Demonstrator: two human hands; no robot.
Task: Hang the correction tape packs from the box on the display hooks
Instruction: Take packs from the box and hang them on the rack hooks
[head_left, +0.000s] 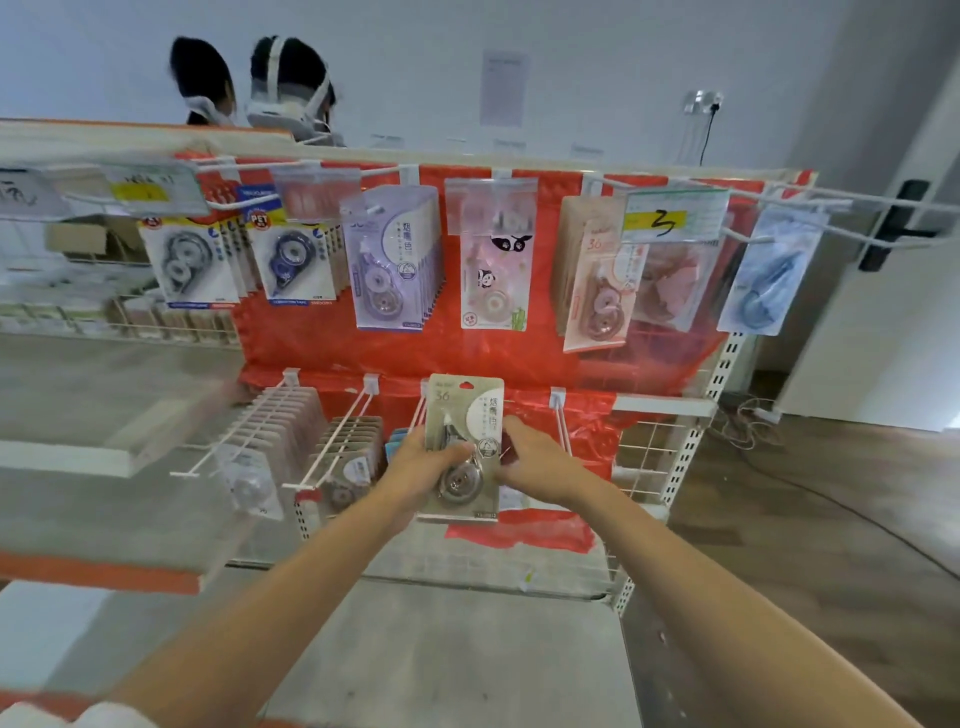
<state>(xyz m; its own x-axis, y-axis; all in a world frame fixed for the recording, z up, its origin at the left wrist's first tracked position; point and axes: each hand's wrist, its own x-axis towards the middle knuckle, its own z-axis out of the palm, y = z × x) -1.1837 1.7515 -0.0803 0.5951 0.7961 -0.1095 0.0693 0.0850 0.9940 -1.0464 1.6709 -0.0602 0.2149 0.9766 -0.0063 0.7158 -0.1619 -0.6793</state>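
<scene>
Both hands hold one correction tape pack (464, 447) upright in front of the lower row of display hooks (358, 415): the left hand (423, 462) curls round its left edge and blister, the right hand (535, 460) pinches its right edge. The pack looks light, a stiff card backing with a smooth plastic bubble (probably slippery there), so the card edges are likely the better hold, leaving the hang hole at the top free for the hook. The box is not in view.
</scene>
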